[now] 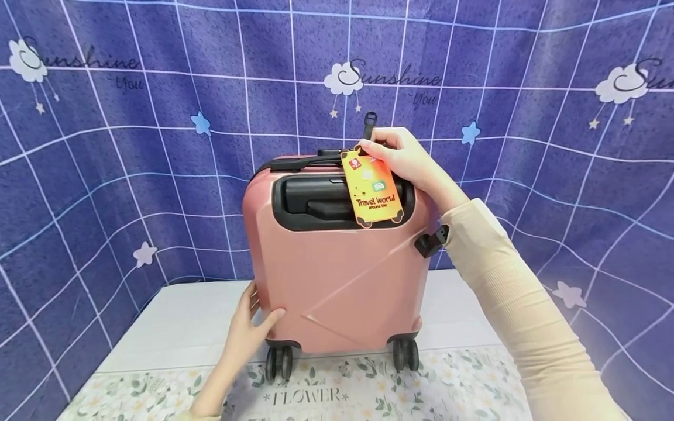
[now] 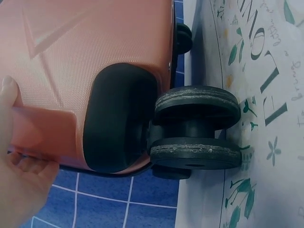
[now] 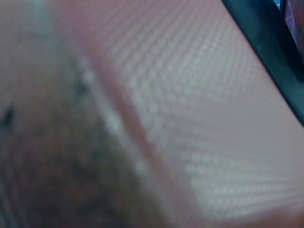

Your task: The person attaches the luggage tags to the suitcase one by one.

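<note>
A pink hard-shell suitcase (image 1: 342,275) stands upright on its wheels. Its retracted black pull handle (image 1: 316,193) lies in a recess near the top. My left hand (image 1: 253,321) grips the lower left edge, thumb on the front and fingers round the side; the left wrist view shows this hand (image 2: 23,185) beside the black corner guard (image 2: 118,118). Over the top right, my right hand (image 1: 405,155) pinches the black buckled strap (image 1: 371,120) of an orange luggage tag (image 1: 375,190). That tag hangs partly across the recess. The right wrist view holds mostly blurred pink shell (image 3: 199,109).
Double wheels (image 2: 197,154) rest on a surface with a flowered cloth (image 1: 158,386) in front and a white area (image 1: 195,310) behind. A blue grid-patterned curtain (image 1: 174,199) surrounds the back and sides. At my right cuff sits a black wrist device (image 1: 430,241).
</note>
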The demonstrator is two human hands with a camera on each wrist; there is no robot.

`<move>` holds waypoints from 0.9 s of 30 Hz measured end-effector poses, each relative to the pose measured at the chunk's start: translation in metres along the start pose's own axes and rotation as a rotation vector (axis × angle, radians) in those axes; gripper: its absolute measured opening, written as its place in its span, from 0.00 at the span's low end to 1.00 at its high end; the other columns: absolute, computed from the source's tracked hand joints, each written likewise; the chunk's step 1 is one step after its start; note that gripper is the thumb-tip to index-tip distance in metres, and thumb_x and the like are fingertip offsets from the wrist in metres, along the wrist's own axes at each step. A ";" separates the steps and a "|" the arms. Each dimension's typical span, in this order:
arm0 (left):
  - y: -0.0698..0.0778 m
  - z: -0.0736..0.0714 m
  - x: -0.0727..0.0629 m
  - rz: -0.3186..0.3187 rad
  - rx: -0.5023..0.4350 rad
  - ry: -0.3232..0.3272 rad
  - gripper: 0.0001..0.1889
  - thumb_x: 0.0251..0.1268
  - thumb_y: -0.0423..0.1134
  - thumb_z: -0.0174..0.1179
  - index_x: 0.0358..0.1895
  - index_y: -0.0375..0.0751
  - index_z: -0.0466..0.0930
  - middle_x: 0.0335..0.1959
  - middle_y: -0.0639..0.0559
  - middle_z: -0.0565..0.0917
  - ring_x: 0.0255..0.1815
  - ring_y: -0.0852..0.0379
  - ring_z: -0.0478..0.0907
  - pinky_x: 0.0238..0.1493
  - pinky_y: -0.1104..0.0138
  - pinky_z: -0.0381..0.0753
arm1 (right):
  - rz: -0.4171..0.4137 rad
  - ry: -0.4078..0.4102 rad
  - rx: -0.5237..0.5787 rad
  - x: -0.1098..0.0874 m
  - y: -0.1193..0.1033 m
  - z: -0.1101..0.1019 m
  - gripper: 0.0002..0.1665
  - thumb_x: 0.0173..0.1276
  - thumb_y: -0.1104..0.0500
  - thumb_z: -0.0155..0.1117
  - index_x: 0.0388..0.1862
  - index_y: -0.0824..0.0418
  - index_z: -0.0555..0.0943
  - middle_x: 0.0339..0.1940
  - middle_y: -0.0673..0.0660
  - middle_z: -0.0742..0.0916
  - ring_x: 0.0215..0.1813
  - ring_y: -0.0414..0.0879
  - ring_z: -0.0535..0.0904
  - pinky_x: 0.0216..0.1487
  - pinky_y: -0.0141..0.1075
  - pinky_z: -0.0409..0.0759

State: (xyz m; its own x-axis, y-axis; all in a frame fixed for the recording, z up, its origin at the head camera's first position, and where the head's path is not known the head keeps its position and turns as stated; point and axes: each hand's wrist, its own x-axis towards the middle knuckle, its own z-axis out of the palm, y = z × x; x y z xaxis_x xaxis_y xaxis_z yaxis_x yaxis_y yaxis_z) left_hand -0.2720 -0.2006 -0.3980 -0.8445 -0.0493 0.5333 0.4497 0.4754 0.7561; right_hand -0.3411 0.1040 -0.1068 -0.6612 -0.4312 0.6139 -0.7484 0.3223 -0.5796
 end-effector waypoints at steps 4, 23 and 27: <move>-0.002 -0.001 0.001 0.005 -0.013 0.001 0.43 0.60 0.39 0.64 0.73 0.39 0.47 0.69 0.36 0.60 0.69 0.38 0.61 0.67 0.59 0.62 | -0.042 0.006 -0.103 0.003 -0.001 0.000 0.18 0.70 0.57 0.55 0.19 0.61 0.71 0.19 0.50 0.72 0.24 0.42 0.68 0.26 0.29 0.64; 0.002 -0.001 0.000 -0.013 -0.052 -0.015 0.43 0.59 0.39 0.65 0.73 0.39 0.48 0.70 0.36 0.60 0.69 0.39 0.61 0.67 0.59 0.62 | 0.004 0.012 -0.066 -0.002 -0.005 0.004 0.19 0.70 0.56 0.56 0.18 0.60 0.69 0.18 0.50 0.70 0.25 0.42 0.67 0.24 0.30 0.64; 0.006 -0.006 0.000 -0.042 -0.045 -0.043 0.44 0.58 0.40 0.65 0.73 0.37 0.48 0.70 0.36 0.59 0.69 0.39 0.61 0.67 0.60 0.62 | -0.009 0.026 -0.032 -0.003 -0.004 0.005 0.20 0.70 0.56 0.56 0.18 0.60 0.68 0.19 0.50 0.71 0.25 0.43 0.68 0.24 0.30 0.64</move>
State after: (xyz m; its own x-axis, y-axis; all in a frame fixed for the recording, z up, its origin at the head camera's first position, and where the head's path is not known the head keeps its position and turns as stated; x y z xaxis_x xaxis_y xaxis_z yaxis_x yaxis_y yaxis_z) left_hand -0.2673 -0.2035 -0.3914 -0.8743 -0.0302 0.4844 0.4250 0.4341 0.7943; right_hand -0.3357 0.0994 -0.1089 -0.6551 -0.4121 0.6333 -0.7555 0.3457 -0.5566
